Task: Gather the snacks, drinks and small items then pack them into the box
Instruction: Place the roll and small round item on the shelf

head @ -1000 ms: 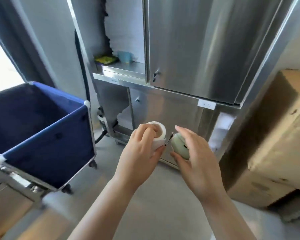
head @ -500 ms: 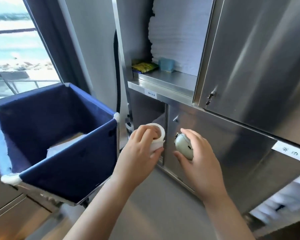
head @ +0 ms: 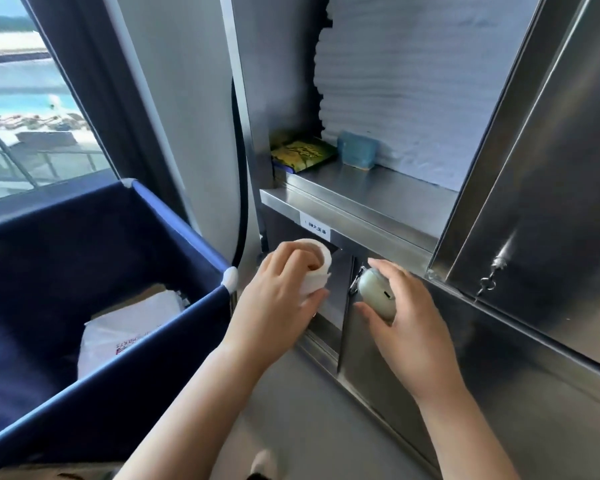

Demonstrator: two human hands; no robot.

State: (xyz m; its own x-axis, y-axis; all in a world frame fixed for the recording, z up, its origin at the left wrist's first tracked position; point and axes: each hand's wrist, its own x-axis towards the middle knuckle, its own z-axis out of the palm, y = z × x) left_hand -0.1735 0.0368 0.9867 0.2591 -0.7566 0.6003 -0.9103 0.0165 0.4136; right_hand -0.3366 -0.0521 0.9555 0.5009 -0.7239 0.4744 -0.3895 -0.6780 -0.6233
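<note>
My left hand grips a white roll of tape or paper, fingers curled over its top. My right hand holds a small pale green oval case with a metal clip at its upper left end. Both hands are raised side by side below a steel shelf. On that shelf lie a yellow-green snack packet and a small blue box, against stacked white linen.
A blue fabric cart stands at the left, with a white bag and brown paper inside. Steel cabinet doors fill the right side. A window with a dark curtain is at the upper left. Grey floor lies below.
The view has swung up and closer to the cabinet; the shelf with the packet and blue box now looms larger. Both hands keep holding their items, nearer the shelf.
</note>
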